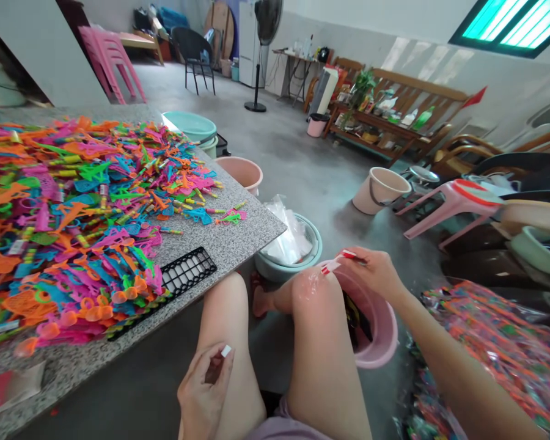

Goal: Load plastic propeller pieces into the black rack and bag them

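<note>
My left hand [204, 388] hovers over my left thigh, with thumb and fingertips pinching a small white piece [226, 351]. My right hand [373, 270] is above my right knee, its fingers closed on a small red-and-white piece [348, 253] whose kind I cannot make out. Just beside those fingertips is a white-and-red paper label [330, 267]. Shiny clear plastic [309, 290] lies on the right knee. To the left, a pile of small colourful plastic toys [96, 177] covers much of the speckled tabletop [250, 229]. A black plastic basket [190, 269] lies near the table's edge, partly under toys.
A pink tub [387, 342] stands beyond my right knee. Clear bags fill a blue-green basin [318, 244] by the table corner. Packed colourful toys [499, 354] heap up on the right. Farther off are a beige bucket [380, 190], a pink stool [453, 208] and a standing fan [258, 67].
</note>
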A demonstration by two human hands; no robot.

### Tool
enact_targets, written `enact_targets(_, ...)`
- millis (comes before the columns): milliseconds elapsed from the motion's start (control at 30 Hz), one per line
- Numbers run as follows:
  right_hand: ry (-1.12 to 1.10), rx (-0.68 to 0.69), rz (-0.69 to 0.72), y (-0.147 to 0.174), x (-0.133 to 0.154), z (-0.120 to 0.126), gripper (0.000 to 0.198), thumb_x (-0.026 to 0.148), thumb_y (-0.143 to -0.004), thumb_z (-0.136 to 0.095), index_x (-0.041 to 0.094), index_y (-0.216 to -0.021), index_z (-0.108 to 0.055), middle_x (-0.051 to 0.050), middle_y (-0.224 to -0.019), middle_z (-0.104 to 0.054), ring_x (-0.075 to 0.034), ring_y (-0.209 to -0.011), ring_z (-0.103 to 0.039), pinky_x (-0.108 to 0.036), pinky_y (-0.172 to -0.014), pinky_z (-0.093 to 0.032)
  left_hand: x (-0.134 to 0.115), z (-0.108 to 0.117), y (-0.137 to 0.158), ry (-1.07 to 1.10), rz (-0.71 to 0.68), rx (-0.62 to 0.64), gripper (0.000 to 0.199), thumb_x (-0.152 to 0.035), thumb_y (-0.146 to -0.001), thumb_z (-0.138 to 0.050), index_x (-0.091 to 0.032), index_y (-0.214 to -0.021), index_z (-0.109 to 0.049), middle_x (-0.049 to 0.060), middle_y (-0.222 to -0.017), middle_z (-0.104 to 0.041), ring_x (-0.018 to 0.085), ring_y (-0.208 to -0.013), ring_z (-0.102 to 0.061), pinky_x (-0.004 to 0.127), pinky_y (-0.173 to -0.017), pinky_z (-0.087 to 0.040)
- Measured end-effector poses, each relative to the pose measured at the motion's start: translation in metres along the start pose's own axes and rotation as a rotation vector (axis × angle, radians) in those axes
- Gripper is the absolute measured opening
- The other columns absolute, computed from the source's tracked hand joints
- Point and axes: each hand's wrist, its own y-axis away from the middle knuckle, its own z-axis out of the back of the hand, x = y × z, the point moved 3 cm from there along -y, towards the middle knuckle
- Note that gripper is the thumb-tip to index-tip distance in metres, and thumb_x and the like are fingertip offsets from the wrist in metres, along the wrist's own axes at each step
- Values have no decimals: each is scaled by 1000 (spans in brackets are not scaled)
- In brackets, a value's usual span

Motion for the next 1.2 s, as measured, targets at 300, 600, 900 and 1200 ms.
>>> enact_targets(300, -130, 52, 5, -39, -7, -37, 33, 45, -84, -55, 17, -70, -65, 0, -61, -63, -12, -57, -52, -21, -57, -39, 1, -3, -2, -6, 19, 19, 33, -53, -74, -69, -21, -83, -74, 4, -77, -70, 16, -61, -66, 23, -64, -57)
enact_targets(600, -605, -19, -393, -63, -64, -46, 42, 58, -59, -75, 18, -61, -62, -2, -57, -62, -17, -58, -60, -27, -55, -48, 4, -1, -3, -64, -25, -15, 38, -56, -75, -68, -20, -84, -73, 4, -76, -68, 15, -59, -64, 23, -61, -57)
enact_targets(900, -992, -34, -342, -9, -40, -68, 43, 58, -64, -76, 16, -71, -69, -3, -68, -68, -16, -64, -61, -30, -68, -54, 0, 7, -4, -16, 150, 35, 42, -59, -68, -72, -19, -82, -75, 5, -75, -73, 18, -62, -67, 26, -63, -57)
enact_targets(1200, -1134, -24, -345, 2, -41, -101, 44, 56, -62, -79, 16, -76, -70, -4, -74, -69, -18, -70, -63, -31, -70, -54, -76, 15, -39, 413, 332, 96, 43, -51, -64, -81, -14, -85, -72, 5, -80, -69, 16, -76, -63, 23, -72, -53)
